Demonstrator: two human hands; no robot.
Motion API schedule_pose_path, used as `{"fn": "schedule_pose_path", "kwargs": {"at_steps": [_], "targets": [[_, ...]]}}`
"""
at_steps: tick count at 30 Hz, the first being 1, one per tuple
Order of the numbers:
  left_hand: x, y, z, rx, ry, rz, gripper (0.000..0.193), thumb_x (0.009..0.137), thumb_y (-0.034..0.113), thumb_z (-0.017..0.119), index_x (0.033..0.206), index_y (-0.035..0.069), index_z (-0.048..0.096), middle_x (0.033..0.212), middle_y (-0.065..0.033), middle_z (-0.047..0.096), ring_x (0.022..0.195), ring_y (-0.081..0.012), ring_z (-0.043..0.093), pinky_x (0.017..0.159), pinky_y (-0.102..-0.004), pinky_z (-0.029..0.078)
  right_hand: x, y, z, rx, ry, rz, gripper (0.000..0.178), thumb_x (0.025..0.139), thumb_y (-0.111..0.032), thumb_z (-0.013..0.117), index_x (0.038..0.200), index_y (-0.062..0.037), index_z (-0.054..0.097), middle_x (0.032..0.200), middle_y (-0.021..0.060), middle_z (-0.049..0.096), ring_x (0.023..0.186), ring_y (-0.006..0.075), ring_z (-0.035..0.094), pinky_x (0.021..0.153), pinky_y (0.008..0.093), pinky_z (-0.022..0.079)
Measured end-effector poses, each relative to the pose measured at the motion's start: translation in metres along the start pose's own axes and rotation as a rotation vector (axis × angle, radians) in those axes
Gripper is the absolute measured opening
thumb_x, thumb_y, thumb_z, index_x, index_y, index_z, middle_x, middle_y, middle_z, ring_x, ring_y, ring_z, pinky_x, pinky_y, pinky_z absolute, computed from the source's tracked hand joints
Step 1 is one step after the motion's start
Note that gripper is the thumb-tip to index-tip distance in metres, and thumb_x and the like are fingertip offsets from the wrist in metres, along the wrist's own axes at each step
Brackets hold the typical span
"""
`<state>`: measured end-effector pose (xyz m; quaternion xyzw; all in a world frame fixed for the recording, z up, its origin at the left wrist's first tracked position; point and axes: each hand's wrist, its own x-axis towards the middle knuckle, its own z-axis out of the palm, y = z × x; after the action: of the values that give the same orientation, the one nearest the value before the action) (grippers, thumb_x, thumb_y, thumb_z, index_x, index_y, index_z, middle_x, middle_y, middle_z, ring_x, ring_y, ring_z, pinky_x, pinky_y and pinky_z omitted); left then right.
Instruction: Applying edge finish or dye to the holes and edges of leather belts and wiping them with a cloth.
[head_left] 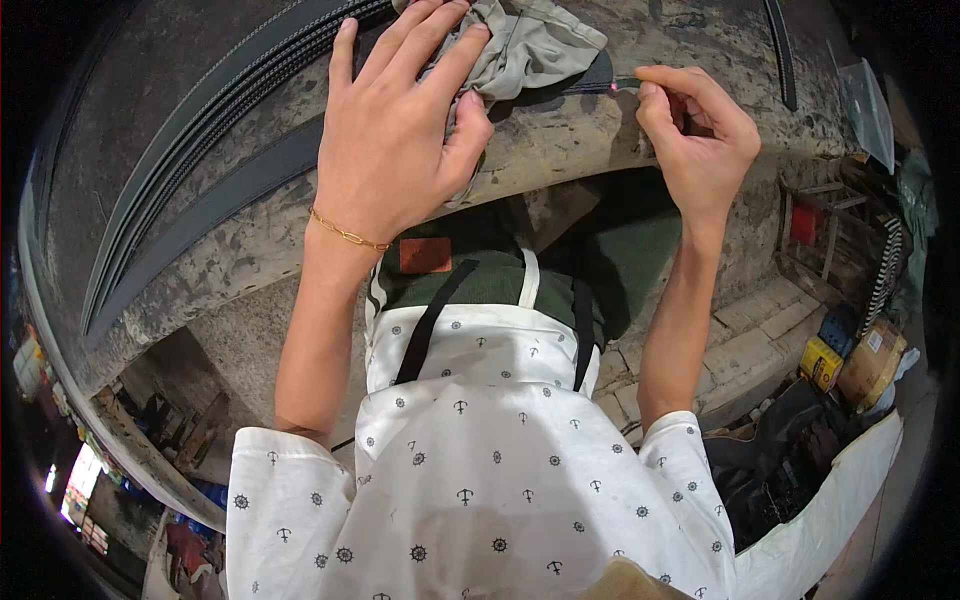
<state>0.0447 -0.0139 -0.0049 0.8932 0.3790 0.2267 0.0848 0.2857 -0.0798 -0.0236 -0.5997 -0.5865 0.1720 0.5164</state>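
My left hand lies with its fingers spread on a crumpled grey cloth, which rests over a dark strap on the worn work surface. The strap's tip shows just right of the cloth. My right hand is closed in a pinch at a narrow dark end of the strap, beside a small pink spot. The curled fingers hide part of that end. Several long dark straps with stitched edges lie side by side to the left of my left hand, curving along the surface.
The stained work surface has a rounded near edge above my lap. Another dark strap lies at the far right, near a clear plastic bag. Lower right are a yellow box, a cardboard piece and a black bag.
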Motion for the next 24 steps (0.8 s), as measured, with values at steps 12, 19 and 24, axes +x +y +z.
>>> {"fn": "schedule_pose_path", "kwargs": {"at_steps": [12, 19, 24], "targets": [[0.006, 0.004, -0.014, -0.143, -0.052, -0.070, 0.037, 0.080, 0.013, 0.068, 0.115, -0.001, 0.069, 0.130, -0.0181, 0.065, 0.131, -0.0362, 0.056, 0.111, -0.0535, 0.039, 0.001, 0.003, 0.000, 0.037, 0.012, -0.011, 0.010, 0.082, 0.003, 0.071, 0.090, -0.0001, 0.076, 0.074, -0.0023, 0.065, 0.063, 0.0027, 0.054, 0.056, 0.0190, 0.041], [0.000, -0.004, 0.001, -0.107, 0.047, -0.014, 0.037, 0.080, 0.013, 0.069, 0.114, -0.001, 0.069, 0.129, -0.0187, 0.065, 0.130, -0.0373, 0.057, 0.110, -0.0517, 0.040, 0.000, 0.004, 0.000, 0.018, 0.013, -0.017, 0.009, 0.082, 0.003, 0.071, 0.090, -0.0005, 0.075, 0.072, -0.0012, 0.064, 0.061, 0.0035, 0.054, 0.055, 0.0196, 0.041], [-0.002, -0.006, 0.002, -0.124, 0.063, 0.001, 0.036, 0.079, 0.012, 0.069, 0.113, -0.001, 0.069, 0.128, -0.0188, 0.065, 0.129, -0.0376, 0.057, 0.109, -0.0519, 0.041, 0.000, 0.001, 0.000, -0.005, -0.005, -0.037, 0.010, 0.082, 0.003, 0.071, 0.090, -0.0005, 0.076, 0.072, -0.0015, 0.064, 0.061, 0.0033, 0.054, 0.055, 0.0195, 0.041]]}}
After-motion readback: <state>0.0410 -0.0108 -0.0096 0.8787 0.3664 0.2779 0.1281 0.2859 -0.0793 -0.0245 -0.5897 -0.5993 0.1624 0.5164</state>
